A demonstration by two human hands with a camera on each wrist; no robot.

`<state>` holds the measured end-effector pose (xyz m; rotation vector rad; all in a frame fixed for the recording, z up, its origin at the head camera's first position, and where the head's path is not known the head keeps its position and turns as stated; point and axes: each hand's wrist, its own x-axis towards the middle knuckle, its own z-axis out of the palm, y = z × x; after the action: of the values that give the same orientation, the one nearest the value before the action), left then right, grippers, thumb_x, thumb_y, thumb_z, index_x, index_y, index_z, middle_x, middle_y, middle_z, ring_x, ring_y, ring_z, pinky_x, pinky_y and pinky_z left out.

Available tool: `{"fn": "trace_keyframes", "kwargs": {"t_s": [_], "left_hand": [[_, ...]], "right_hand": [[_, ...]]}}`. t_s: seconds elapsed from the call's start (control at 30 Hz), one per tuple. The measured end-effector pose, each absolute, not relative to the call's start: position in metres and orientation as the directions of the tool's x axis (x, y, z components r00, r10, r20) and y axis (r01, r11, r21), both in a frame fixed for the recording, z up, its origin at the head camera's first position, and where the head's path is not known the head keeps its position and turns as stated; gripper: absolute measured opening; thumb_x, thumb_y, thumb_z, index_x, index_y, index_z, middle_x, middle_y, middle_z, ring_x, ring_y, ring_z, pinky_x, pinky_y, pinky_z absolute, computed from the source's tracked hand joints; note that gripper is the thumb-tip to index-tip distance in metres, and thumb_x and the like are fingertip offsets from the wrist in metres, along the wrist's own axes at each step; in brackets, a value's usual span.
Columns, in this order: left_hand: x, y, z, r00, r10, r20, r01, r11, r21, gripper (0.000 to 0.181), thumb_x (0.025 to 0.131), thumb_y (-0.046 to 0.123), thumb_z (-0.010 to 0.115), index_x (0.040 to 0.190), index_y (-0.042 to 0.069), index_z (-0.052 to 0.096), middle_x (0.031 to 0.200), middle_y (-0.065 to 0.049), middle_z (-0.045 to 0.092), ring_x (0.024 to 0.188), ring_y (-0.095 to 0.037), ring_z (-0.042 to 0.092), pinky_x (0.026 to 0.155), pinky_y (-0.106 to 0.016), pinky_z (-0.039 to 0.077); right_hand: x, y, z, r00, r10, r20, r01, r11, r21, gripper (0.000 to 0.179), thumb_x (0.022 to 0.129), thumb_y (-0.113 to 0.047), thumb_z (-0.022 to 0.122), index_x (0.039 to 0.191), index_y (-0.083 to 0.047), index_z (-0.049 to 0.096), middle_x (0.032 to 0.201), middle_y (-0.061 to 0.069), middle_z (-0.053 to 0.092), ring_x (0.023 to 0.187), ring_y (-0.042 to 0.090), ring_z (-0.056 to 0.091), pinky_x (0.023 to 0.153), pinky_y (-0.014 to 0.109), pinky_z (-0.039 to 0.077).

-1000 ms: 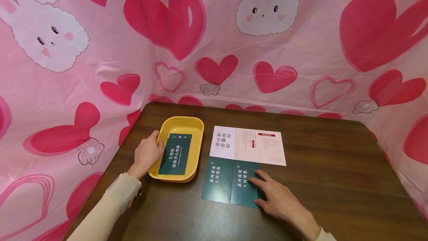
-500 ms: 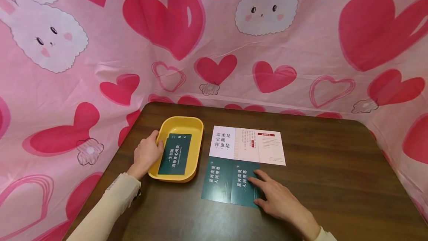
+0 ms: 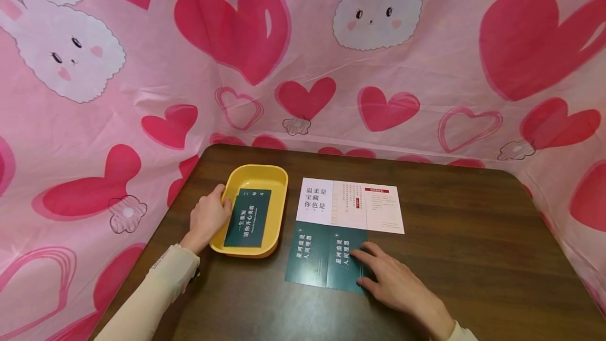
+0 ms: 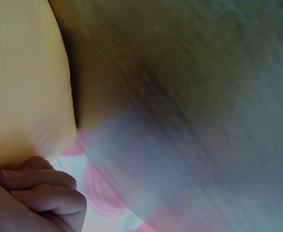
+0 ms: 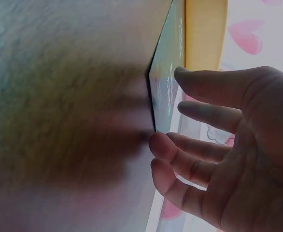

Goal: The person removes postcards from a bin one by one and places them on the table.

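Note:
My left hand grips the left wall of a yellow tray, its fingers curled at the rim in the left wrist view. Inside the tray lies a dark green card with white lettering. My right hand is spread with bent, relaxed fingers over the right edge of a dark green card; its fingertips are right at that edge in the right wrist view. Another dark green card lies against its left side. Behind them are a white card and pale pink printed cards.
Everything stands on a dark brown wooden table. A pink cloth with hearts and rabbits hangs round the table's back and sides. The tray is at the table's left, a short gap from the cards.
My right thumb has shifted slightly left over the green card's lower right corner. The left hand, tray and cards stay where they were.

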<state>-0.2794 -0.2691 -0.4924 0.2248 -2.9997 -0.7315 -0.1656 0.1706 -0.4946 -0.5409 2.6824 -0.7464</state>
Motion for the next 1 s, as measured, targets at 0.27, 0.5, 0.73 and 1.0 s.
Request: {"fn": "trace_keyframes", "kwargs": {"t_s": [0.27,0.5,0.73,1.0], "left_hand": [[-0.279,-0.268,-0.492,-0.988,-0.151,0.019,-0.125,0.878,0.463,0.051,0.105,0.024,0.063,0.149,0.005,0.047,0.108,-0.019,0.068,0.078,-0.03,0.065,0.08,-0.052,0.061],[-0.28,-0.269,-0.492,-0.989,-0.147,0.027,-0.119,0.881,0.459,0.05,0.105,0.023,0.062,0.149,0.004,0.048,0.108,-0.02,0.069,0.077,-0.031,0.066,0.079,-0.052,0.061],[-0.28,-0.269,-0.492,-0.989,-0.15,0.02,-0.124,0.879,0.46,0.05,0.104,0.023,0.062,0.149,0.005,0.048,0.107,-0.019,0.069,0.076,-0.03,0.065,0.079,-0.051,0.061],[-0.281,-0.27,-0.491,-0.989,-0.141,0.037,-0.11,0.888,0.447,0.048,0.104,0.022,0.063,0.146,0.004,0.049,0.103,-0.02,0.068,0.073,-0.03,0.064,0.073,-0.05,0.061]], "right_hand": [[-0.168,0.163,-0.489,-0.889,-0.438,-0.135,-0.302,0.782,-0.545,0.053,0.094,-0.026,0.081,0.143,-0.012,0.066,0.139,0.01,0.059,0.115,0.027,0.062,0.099,0.057,0.053],[-0.176,0.144,-0.477,-0.867,-0.493,-0.074,-0.393,0.767,-0.508,0.05,0.098,-0.024,0.076,0.144,-0.011,0.065,0.138,0.009,0.063,0.119,0.026,0.063,0.102,0.054,0.051],[-0.193,0.126,-0.459,-0.8,-0.6,-0.019,-0.525,0.714,-0.463,0.048,0.099,-0.021,0.074,0.145,-0.008,0.063,0.137,0.011,0.065,0.12,0.026,0.064,0.099,0.052,0.054],[-0.221,0.092,-0.432,-0.746,-0.665,0.035,-0.614,0.666,-0.423,0.052,0.099,-0.026,0.075,0.148,-0.015,0.061,0.136,0.008,0.067,0.121,0.024,0.065,0.101,0.048,0.054]]}}
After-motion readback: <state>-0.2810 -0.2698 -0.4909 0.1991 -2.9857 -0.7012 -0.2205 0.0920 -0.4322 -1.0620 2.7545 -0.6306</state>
